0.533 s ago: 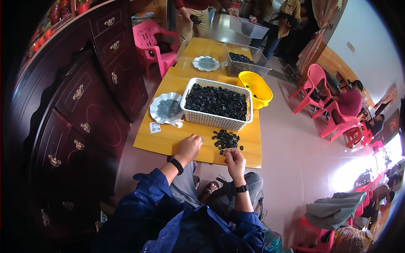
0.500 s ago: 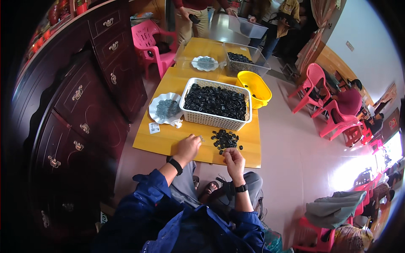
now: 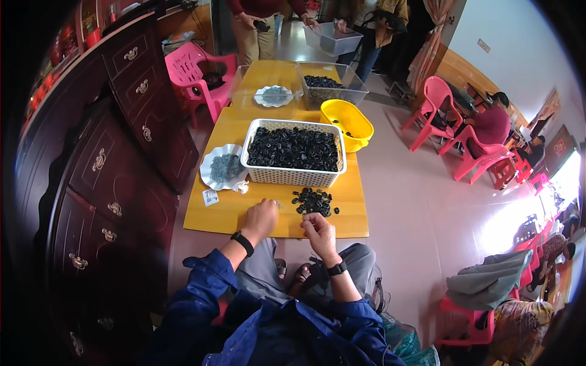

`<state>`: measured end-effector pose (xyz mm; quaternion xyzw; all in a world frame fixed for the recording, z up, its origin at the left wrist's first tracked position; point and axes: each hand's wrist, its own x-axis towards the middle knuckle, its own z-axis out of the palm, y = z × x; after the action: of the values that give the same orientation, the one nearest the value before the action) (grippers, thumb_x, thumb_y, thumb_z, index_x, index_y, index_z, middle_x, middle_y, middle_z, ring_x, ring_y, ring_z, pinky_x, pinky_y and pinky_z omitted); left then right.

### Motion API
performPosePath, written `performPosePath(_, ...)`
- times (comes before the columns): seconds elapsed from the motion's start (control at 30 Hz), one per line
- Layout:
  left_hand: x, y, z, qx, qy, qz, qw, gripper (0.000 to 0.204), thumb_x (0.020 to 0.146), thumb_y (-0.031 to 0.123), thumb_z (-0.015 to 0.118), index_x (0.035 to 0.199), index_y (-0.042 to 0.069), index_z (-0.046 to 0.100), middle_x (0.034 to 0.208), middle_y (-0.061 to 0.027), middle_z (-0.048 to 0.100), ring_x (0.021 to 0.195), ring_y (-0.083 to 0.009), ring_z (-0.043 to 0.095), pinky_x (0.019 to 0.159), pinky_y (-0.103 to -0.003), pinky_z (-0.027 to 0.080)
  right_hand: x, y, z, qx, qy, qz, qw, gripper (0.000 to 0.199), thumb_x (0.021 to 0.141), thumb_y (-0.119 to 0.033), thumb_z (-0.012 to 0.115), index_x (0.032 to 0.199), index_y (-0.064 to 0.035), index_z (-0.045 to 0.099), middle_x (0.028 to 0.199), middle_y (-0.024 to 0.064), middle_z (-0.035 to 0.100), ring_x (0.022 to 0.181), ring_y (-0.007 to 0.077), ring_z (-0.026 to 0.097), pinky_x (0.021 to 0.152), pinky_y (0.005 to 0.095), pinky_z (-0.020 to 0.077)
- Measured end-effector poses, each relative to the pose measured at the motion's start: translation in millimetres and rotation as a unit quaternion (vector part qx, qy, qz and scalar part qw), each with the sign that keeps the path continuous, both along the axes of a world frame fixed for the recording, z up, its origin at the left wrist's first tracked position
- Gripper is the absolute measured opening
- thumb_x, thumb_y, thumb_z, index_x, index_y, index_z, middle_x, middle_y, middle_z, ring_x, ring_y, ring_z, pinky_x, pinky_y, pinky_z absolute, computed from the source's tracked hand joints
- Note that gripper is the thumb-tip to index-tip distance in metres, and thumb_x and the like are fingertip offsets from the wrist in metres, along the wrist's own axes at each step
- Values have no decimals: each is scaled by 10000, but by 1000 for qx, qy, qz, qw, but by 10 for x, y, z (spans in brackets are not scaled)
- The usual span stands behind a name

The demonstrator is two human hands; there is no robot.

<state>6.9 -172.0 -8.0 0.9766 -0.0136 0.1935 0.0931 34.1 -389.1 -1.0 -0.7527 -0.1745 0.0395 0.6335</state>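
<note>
My left hand [image 3: 261, 218] rests at the near part of the yellow table with its fingers curled together, beside a few tiny clear pieces [image 3: 279, 205]. To its right, my right hand [image 3: 320, 232] has thumb and forefinger pinched at the near edge of a loose pile of small black ring-like parts [image 3: 314, 200]. Whatever either hand grips is too small or hidden to make out. Beyond them stands a white perforated basket [image 3: 293, 177] heaped with the same black parts. Left of it is a white scalloped dish [image 3: 207, 166] of small greyish pieces.
A yellow tub [image 3: 360, 129] sits by the basket's far right corner. Farther back are a clear bin [image 3: 351, 97] of black parts and another scalloped dish [image 3: 262, 99]. Dark drawers [image 3: 97, 158] line the left side. Two people stand beyond the table, near a pink chair [image 3: 183, 64].
The view has shifted, so the table and its things appear farther left. Both hands keep nearly the same places. Beyond the table, the clear container held by a person appears lower and more level.
</note>
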Motion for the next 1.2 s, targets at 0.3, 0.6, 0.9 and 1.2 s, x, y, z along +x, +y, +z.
performPosePath(0.3,-70,2,208,-87,-26,-18,996,123,941,164,572,935,42,557,850,-172,676,742,-365,679,633,-467,548,-38,442,67,10,27,55,998,170,964,-140,614,1045,1,662,826,91,725,704,146,705,632,286,554)
performPosePath(0.6,-82,-257,603,-126,-98,-65,985,101,930,159,616,929,76,560,820,-131,656,739,-354,656,613,-458,518,120,480,-5,304,365,200,857,263,1073,-288,452,1080,-103,639,994,10,691,853,124,642,734,273,506)
performPosePath(0.9,-203,-350,782,-213,-87,-149,962,65,889,111,672,866,55,646,808,-104,657,712,-311,660,610,-399,527,28,281,76,338,391,203,832,275,1063,-310,450,1047,-99,627,960,17,669,843,131,608,725,276,463)
performPosePath(1.2,-337,-404,961,-300,-90,-138,940,43,844,28,719,877,32,693,792,-108,640,684,-290,658,593,-368,516,42,199,89,325,346,198,858,188,1039,-233,555,1031,-83,668,935,24,708,813,127,671,708,270,525)
